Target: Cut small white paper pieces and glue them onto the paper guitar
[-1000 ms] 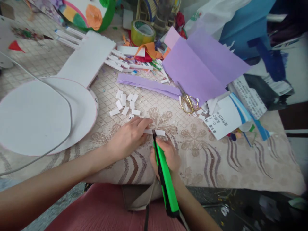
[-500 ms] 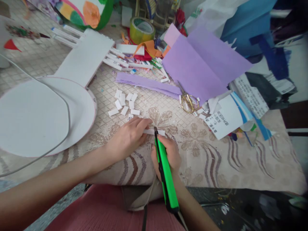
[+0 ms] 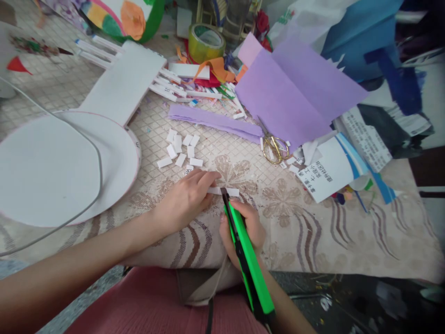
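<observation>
My left hand (image 3: 184,199) pinches the left end of a narrow white strip (image 3: 233,191) against the tablecloth. My right hand (image 3: 248,225) is wrapped round a bright green and black utility knife (image 3: 252,260). The knife's tip rests on the strip, just right of my left fingers. Small cut white pieces (image 3: 177,144) lie in a loose group beyond my left hand. One piece with black print (image 3: 188,170) sits right by its knuckles.
Folded purple strips (image 3: 212,121) and gold-handled scissors (image 3: 274,149) lie further back. Behind them are purple paper (image 3: 285,88), yellow tape (image 3: 206,42) and scraps. A white round board (image 3: 52,167) with a grey cord (image 3: 100,171) across it covers the left side. Printed paper (image 3: 325,171) lies right.
The knife's rear end has swung to the right and its tip has shifted slightly left and down on the strip. My right hand has moved slightly right; my left hand stays put.
</observation>
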Tool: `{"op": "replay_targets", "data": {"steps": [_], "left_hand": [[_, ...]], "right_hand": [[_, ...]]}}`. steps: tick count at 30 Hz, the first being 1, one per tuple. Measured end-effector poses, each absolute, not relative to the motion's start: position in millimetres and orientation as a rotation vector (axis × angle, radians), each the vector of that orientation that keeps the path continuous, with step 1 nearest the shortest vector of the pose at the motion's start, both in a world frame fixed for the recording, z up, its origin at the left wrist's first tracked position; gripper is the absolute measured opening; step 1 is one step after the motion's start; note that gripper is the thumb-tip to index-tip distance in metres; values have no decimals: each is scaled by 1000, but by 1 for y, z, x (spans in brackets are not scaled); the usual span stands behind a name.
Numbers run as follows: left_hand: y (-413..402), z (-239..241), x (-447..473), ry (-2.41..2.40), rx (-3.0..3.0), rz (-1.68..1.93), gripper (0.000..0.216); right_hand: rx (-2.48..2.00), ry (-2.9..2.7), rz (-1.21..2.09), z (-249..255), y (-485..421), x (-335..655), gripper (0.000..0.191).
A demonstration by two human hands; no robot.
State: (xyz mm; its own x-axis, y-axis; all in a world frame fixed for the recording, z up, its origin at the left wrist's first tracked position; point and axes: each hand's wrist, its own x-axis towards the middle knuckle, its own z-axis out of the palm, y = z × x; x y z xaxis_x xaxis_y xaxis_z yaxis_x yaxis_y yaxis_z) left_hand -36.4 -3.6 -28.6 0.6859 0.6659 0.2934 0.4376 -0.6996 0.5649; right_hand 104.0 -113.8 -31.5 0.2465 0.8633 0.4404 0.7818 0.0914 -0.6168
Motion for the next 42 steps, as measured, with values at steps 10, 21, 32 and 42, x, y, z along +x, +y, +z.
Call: {"op": "replay_targets", "data": {"steps": [10, 21, 32, 42], "left_hand": [[-3, -28, -36, 854, 2428, 653, 37], [-3, -29, -37, 844, 2409, 632, 35], [-3, -29, -37, 844, 2410, 629, 34], [-3, -30, -37, 847, 2428, 643, 36]], "right_hand": [[-1734, -1532, 130, -35, -111, 106, 32], [-1723, -1610, 136, -37, -112, 108, 33], [-1717, -1630, 131, -36, -113, 107, 32], [-1717, -1622, 153, -34, -113, 107, 32]]}}
